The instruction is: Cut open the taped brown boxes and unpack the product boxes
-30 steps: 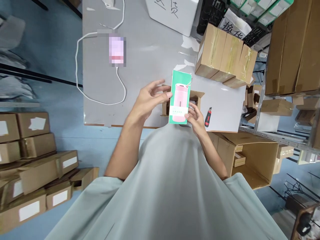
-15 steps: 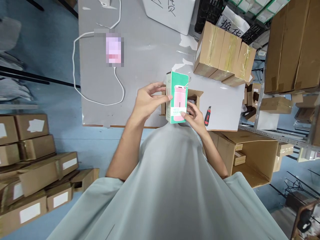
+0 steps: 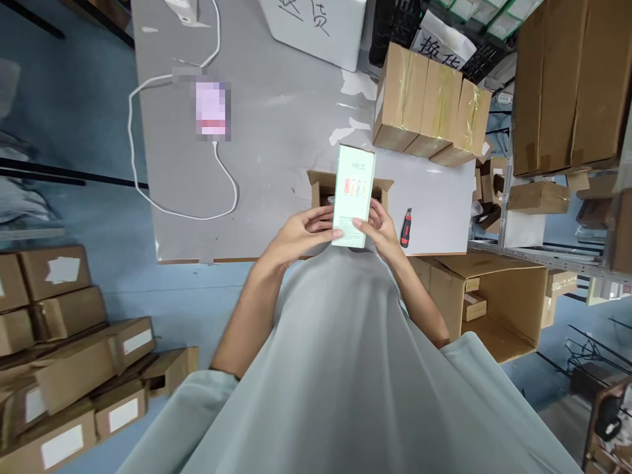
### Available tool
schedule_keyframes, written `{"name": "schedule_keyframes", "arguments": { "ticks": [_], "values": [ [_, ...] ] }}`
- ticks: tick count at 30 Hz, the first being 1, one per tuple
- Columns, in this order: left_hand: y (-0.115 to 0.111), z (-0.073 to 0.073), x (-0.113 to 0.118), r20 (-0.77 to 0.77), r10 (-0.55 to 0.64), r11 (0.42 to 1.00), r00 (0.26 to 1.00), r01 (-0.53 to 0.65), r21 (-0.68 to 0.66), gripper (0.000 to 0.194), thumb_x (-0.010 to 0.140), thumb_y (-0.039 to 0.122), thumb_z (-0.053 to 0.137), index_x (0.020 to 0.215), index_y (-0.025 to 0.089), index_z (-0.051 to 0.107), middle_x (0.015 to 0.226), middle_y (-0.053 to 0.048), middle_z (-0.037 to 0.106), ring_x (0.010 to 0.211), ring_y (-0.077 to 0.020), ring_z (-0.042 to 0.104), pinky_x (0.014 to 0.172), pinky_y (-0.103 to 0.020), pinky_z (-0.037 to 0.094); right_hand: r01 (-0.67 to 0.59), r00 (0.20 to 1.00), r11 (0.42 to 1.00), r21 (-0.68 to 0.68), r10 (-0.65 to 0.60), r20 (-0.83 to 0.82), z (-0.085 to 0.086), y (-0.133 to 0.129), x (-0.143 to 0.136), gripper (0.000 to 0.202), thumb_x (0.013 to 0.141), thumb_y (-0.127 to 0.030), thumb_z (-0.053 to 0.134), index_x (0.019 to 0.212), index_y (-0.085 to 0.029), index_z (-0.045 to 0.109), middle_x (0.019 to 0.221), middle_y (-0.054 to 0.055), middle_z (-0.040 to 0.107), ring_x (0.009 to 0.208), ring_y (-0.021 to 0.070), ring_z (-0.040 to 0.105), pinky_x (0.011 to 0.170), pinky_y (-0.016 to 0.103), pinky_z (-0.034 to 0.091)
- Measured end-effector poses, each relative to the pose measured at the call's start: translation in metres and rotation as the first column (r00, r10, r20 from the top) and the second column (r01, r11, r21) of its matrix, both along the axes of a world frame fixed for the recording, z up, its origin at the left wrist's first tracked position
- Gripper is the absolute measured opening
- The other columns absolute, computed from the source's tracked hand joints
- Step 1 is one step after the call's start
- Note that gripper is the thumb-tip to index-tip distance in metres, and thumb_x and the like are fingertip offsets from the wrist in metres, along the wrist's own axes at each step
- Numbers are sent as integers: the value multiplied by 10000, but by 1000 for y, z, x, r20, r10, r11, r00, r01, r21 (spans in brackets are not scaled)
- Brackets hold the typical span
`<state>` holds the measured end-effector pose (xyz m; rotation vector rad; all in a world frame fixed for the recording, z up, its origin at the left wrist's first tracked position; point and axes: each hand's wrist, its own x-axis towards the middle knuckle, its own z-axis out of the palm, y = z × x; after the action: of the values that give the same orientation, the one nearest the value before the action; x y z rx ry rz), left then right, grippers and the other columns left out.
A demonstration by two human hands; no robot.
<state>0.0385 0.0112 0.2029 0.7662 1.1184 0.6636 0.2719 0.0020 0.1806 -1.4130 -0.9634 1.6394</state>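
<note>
Box of pale mint-green card (image 3: 354, 191), tall, narrow and rectangular, is held between both hands before the person's chest, its long panel facing up at the head and showing lettering above a row of small coloured pictures. The bare left hand (image 3: 302, 236) grips it low on the left edge: thumb tip on the face near the lower corner, fingers close together, their tips meeting or passing behind that edge; I cannot tell which. The bare right hand (image 3: 381, 232) pinches the opposite edge, thumb laid across the lower part of the panel, fingers curled round behind and partly hidden. Both elbows are bent, forearms angling inward from the grey-green short sleeves (image 3: 207, 395), wrists roughly level with each other. Beyond the fingers, an opened brown cardboard carton (image 3: 322, 179) shows its flaps on either side, its middle covered by the box; the contents are too obscured to identify. A red-and-black utility knife (image 3: 405, 229) lies on the grey tabletop (image 3: 276, 171), just beside the right hand.
</note>
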Motion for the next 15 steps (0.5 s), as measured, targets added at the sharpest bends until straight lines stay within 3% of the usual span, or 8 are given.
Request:
{"name": "schedule_keyframes", "arguments": {
  "ticks": [5,9,12,15],
  "values": [
    [3,2,-1,74,-148,989,986,149,-19,845,553,553,1175,1258,214,856,1398,-188,848,1315,-436,814,1187,-641,659,-70,997,997,40,70,13,5,-1,1,1098,731,-757,1021,1608,-286,558,1584,164,757,1502,371,733,1292,582,610],
    [5,1,-6,40,-138,989,990,135,56,928,540,534,1171,1348,253,813,1521,-174,790,1413,-439,760,1144,-614,694,-93,989,975,200,67,131,27,14,8,1138,767,-790,1001,1688,-320,528,1647,159,700,1601,366,648,1361,584,541],
    [9,-8,-7,-53,-61,989,997,68,132,960,531,534,1160,1368,260,780,1593,-169,735,1512,-444,682,1112,-570,718,-106,967,925,364,11,254,53,29,15,989,883,-781,931,1698,-374,546,1760,129,592,1682,381,550,1379,630,509],
    [20,-16,-6,-88,42,974,995,-21,226,953,521,560,1134,1348,266,762,1588,-154,724,1528,-431,656,1134,-556,700,-207,920,866,455,14,392,74,32,14,693,951,-718,899,1527,-379,716,1791,108,541,1719,432,479,1362,705,504]
  ]
}}
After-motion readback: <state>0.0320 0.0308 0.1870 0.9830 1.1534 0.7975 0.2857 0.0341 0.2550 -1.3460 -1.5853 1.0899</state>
